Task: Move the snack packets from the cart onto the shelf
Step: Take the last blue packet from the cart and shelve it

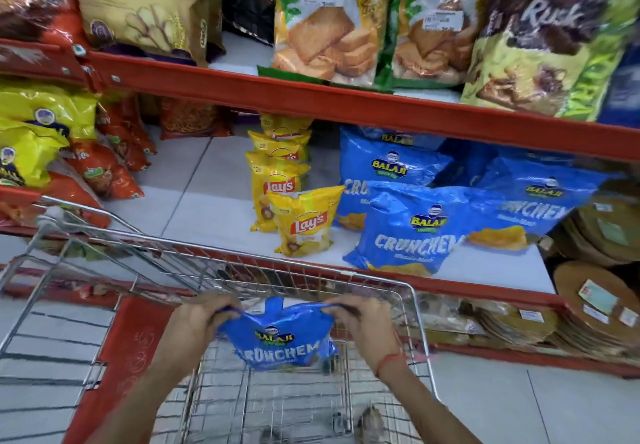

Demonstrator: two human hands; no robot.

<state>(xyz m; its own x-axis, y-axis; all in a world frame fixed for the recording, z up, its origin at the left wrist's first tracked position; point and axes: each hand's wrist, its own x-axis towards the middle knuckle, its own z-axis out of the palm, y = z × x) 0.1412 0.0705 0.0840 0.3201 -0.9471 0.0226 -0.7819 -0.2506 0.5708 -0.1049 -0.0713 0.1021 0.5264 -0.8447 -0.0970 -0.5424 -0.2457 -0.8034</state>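
I hold a blue Balaji Crunchem packet (281,343) over the wire cart (417,308), gripped by its top corners. My left hand (199,317) pinches the left corner and my right hand (360,319) pinches the right corner. The packet hangs upright inside the cart's basket, below the shelf's level. On the white shelf (207,208) ahead stand more blue Crunchem packets (412,232) at the right and a row of yellow Lay's packets (304,225) in the middle.
Red shelf rails (346,100) cross above and below the white shelf. Orange packets (104,169) and yellow packets (27,145) fill its left end. Rusk bags (322,27) stand on the upper shelf. Round flat packs (595,298) lie at the right. Bare shelf shows left of the Lay's row.
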